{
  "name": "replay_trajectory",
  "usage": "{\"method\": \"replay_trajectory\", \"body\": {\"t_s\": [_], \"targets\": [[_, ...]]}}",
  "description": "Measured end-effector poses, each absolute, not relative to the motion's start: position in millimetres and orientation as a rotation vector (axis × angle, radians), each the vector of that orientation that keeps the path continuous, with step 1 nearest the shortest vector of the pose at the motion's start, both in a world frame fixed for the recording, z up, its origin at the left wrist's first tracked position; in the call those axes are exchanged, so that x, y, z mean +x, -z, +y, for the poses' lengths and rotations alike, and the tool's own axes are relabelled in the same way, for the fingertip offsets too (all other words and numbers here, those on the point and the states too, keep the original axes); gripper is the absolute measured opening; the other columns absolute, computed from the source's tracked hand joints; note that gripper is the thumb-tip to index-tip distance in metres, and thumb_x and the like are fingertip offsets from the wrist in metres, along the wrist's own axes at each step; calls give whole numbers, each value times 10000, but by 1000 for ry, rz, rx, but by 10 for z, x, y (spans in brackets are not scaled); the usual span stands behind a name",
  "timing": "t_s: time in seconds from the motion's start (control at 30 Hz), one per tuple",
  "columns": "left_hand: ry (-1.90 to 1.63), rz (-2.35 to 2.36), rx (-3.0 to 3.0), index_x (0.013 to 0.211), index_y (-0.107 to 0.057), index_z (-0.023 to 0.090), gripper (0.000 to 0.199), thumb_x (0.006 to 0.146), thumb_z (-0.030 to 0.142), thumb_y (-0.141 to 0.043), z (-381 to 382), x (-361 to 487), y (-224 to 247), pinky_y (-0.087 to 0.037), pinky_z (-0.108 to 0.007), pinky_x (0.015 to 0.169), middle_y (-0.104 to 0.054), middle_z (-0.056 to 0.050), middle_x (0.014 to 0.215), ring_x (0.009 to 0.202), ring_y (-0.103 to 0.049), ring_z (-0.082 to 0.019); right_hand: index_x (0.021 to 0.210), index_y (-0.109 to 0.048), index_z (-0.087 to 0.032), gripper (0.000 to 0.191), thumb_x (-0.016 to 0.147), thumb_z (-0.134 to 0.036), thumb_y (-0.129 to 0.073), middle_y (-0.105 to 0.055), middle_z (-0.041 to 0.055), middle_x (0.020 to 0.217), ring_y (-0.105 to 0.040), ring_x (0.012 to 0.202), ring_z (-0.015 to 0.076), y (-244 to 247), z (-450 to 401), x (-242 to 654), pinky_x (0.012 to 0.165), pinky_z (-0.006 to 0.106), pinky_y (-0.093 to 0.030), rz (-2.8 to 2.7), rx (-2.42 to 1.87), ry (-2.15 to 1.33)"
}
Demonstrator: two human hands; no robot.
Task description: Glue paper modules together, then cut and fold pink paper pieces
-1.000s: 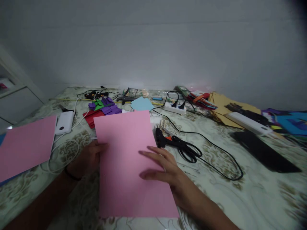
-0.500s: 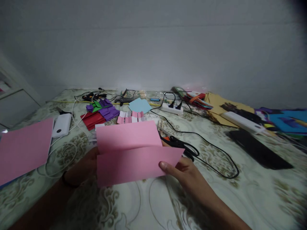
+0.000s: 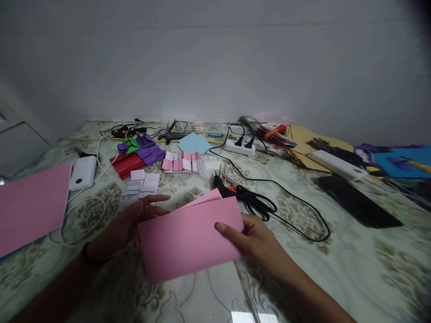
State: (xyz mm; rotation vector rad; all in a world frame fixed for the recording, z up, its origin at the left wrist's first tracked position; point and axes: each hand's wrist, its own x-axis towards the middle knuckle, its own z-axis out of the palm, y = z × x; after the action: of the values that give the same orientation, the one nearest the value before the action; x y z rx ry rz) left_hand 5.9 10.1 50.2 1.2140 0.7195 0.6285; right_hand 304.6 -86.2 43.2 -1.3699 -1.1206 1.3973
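Observation:
Two pink paper pieces (image 3: 188, 242) overlap above the table, the rear one showing only as a strip along the top edge. My right hand (image 3: 257, 237) pinches them at the right end, thumb on the front face and fingers behind. At the left end is my left hand (image 3: 129, 222), its index finger stretched out past the paper's upper edge. Part of that hand is behind the paper, so I cannot tell whether it touches it. Folded white paper pieces (image 3: 141, 183) lie just beyond my left hand.
Black-handled scissors (image 3: 254, 197) lie beyond my right hand, beside a looping black cable (image 3: 296, 195). A pink sheet (image 3: 33, 206) and a white power bank (image 3: 82, 172) are at left. Folded purple paper (image 3: 151, 154), a power strip (image 3: 239, 147) and a black phone-like slab (image 3: 358, 202) lie farther off.
The two pink pieces, spread one above the other before, now overlap nearly fully in my right hand. My left hand has loosened from the left edge, its index finger now extended.

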Motion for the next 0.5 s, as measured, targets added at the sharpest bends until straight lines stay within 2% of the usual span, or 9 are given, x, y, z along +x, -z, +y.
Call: {"method": "replay_trajectory", "body": {"t_s": [0.13, 0.23, 0.5], "targets": [[-545, 820, 1556, 1371, -746, 302, 490, 934, 523, -744, 73, 67, -579, -579, -328, 915, -781, -91, 1311, 1146, -730, -304, 846, -706, -152, 442, 875, -589, -764, -639, 19, 749, -516, 652, 146, -391, -876, 3022, 562, 252, -378, -1198, -1424, -1344], [-446, 804, 1740, 1377, -748, 298, 439, 958, 428, -728, 56, 96, -622, -527, -377, 1086, -708, -67, 1463, 1324, -660, -338, 858, -706, -147, 423, 889, -566, -756, -645, 26, 755, -526, 663, 153, -369, -885, 3007, 565, 257, -387, -1231, -1423, -1344], [-369, 789, 1945, 1455, -678, 340, 479, 978, 375, -690, 26, 152, -615, -571, -355, 1027, -759, -45, 1384, 1229, -734, -314, 902, -726, -132, 436, 909, -568, -736, -676, 42, 769, -567, 666, 170, -341, -882, 2961, 546, 258, -422, -1323, -1482, -1342]]}}
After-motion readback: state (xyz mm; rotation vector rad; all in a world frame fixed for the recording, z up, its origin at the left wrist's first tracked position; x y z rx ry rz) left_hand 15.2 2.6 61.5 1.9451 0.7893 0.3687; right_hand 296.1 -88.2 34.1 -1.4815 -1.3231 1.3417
